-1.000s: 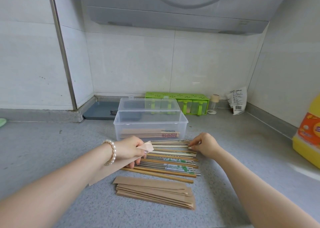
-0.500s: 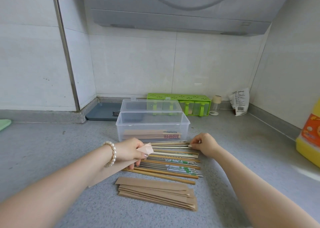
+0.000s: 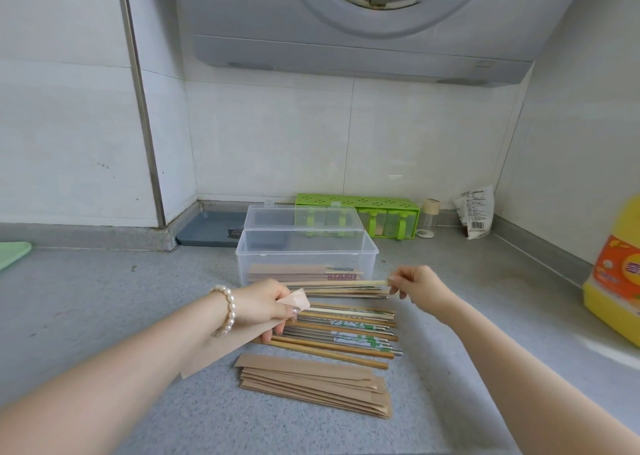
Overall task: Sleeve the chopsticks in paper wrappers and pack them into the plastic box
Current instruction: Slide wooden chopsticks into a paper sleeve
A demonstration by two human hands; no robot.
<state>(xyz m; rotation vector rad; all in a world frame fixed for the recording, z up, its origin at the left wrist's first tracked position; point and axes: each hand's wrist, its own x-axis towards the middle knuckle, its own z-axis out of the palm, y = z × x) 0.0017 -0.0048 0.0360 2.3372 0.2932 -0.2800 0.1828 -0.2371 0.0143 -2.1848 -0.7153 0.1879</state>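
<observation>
The left hand [image 3: 263, 307], in the lower centre of the frame with a pearl bracelet [image 3: 227, 309] on its wrist, grips 1 brown paper wrapper [image 3: 207, 352]; the wrapper's open end sticks up past the fingers and the rest runs down toward the lower left. The right hand [image 3: 417, 286], right of centre, pinches the end of a pale chopstick pair [image 3: 332, 284] between thumb and fingers, and the pair reaches leftward toward the left hand. How far it sits above the pile I cannot tell. The 2 hands are apart, one at each end of the pair.

Below them the loose chopsticks [image 3: 346, 330], wooden, metal and green-patterned, lie in a row on the grey countertop [image 3: 104, 299]. Nearer the camera sits a stack of paper wrappers [image 3: 311, 385], fanned slightly. Just behind the chopsticks, at centre frame, stands the clear plastic box [image 3: 306, 257] with its lid open, holding a few sleeved chopsticks [image 3: 304, 274] on its bottom.

At the back wall a green seasoning rack [image 3: 363, 214] stands beside a small jar [image 3: 429, 217] and a white packet [image 3: 476, 215]. A yellow oil bottle [image 3: 613, 281] sits at the right edge, and a range hood [image 3: 346, 22] fills the top.
</observation>
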